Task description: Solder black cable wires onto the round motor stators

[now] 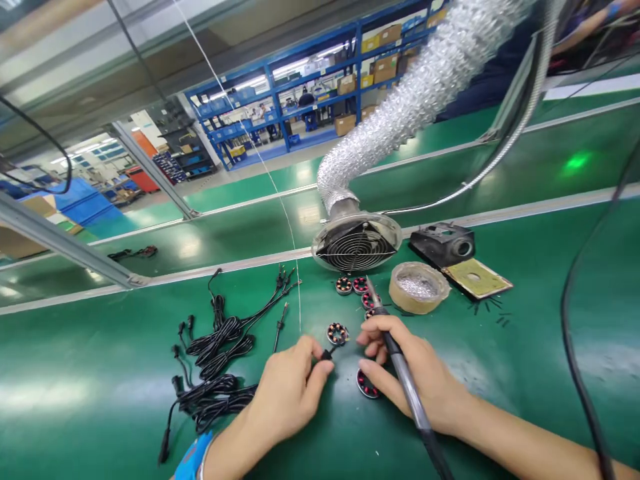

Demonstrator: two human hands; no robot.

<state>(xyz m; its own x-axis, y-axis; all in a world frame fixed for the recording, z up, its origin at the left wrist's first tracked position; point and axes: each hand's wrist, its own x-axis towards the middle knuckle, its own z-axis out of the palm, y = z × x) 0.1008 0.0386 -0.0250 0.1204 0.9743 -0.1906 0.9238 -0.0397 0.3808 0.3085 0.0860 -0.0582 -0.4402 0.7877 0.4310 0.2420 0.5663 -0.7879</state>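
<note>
My left hand [293, 383] pinches a black cable [327, 355] between thumb and forefinger. The cable's end meets the edge of a round motor stator with copper windings [337, 333], which lies flat on the green bench; whether the wires are joined to it is too small to tell. In my right hand [415, 373] is a soldering iron [403, 373], its tip pointing up and away from me, above more stators. Close under the right thumb lies a stator with red windings [367, 385], partly covered. Past the iron's tip sit several others, among them a copper-wound stator [344, 285].
Bundled black cables [220, 360] lie left of my left hand. Behind the stators stands a round fume extractor [357, 247] on a silver duct [390, 107]. A roll filled with metal wire scraps [419, 287], a black iron holder [445, 243] and a yellow sponge tray [477, 279] are at the right.
</note>
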